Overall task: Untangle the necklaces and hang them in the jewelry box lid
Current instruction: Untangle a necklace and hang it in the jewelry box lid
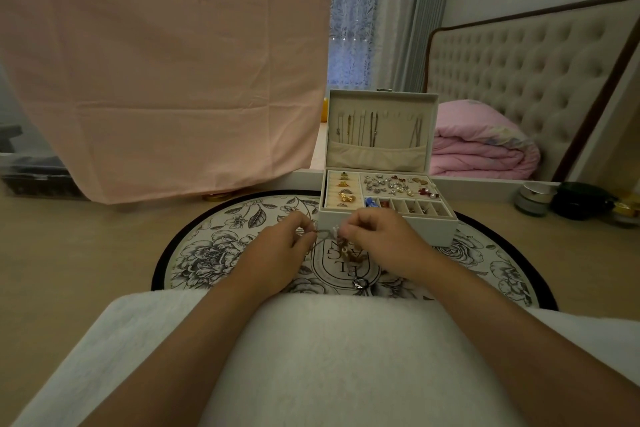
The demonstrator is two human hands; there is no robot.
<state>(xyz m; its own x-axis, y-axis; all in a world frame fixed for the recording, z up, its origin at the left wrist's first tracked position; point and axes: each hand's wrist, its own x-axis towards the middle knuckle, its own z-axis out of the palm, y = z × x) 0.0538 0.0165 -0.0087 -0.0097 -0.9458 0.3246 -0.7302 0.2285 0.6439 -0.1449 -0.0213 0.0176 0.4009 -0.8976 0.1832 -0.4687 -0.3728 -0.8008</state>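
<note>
Left hand (277,246): fingers pinched on a thin chain of the tangled gold and silver necklaces (346,253), over the left-centre of the mat.
Right hand (377,236): fingers pinched on the same tangle from the other side, knuckles just in front of the box's front wall.
Tangle: held between both hands, low over the round black-rimmed floral mat (214,260); a loose strand with a dark clasp trails toward the near edge of the mat.
White fabric-lined jewelry box (388,225): sits on the far right part of the mat, its front edge close behind the right hand.
Upright cream box lid (381,128): stands open at the back; several thin chains (360,130) already hang along its left and middle hooks, one more pair at the right, bare hooks between them.
Tray compartments: rings in the left rolls, earrings and charms in the right section.
Open room: bare beige tabletop (86,253) lies wide to the left of the mat; to the right, small round jars (533,199) stand well apart near the far edge.
Near edge: a white towel-like cloth (329,357) covers the mat's near rim under the forearms.
Far left: a hanging pink sheet (156,62) reaches down to the tabletop.
</note>
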